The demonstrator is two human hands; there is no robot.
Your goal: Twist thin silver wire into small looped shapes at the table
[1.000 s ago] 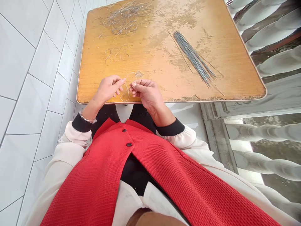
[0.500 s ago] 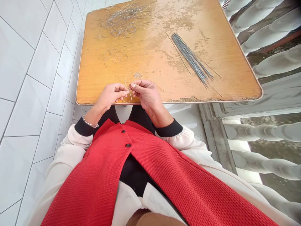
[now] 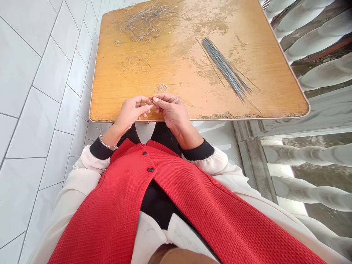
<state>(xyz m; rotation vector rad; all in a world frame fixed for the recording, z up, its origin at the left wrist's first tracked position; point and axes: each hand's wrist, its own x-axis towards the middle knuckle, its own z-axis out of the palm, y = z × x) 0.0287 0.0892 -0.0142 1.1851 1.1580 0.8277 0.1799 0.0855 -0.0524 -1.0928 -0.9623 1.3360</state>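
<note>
Left hand: the left hand (image 3: 132, 112) is raised just above the near edge of the table, fingers pointing right, with a silver bracelet (image 3: 107, 144) on the wrist.

Right hand: the right hand (image 3: 171, 112) faces it from the other side, fingers pointing left.

Fingers: both hands are nearly closed, and the left fingertips (image 3: 147, 104) and right fingertips (image 3: 157, 99) almost meet, pinching the wire between them.

Wire: a thin wire loop (image 3: 154, 90) sits at the fingertips, with one bend rising above them and a faint curve dropping below; the pinched part is hidden.

Tabletop: a worn wooden tabletop (image 3: 181, 82) with peeling varnish lies under the hands.

On the table: farther off are a tangled heap of wire loops (image 3: 145, 24), a row of wire figure-eights (image 3: 136, 65), and a bundle of straight wires (image 3: 227, 69), all well apart from the hands.

Clothing: a red waffle-knit vest (image 3: 110, 209) covers a cream blouse with black cuffs (image 3: 100, 149).

Surroundings: white floor tiles (image 3: 35, 110) lie left, stone balusters (image 3: 310, 40) right.
</note>
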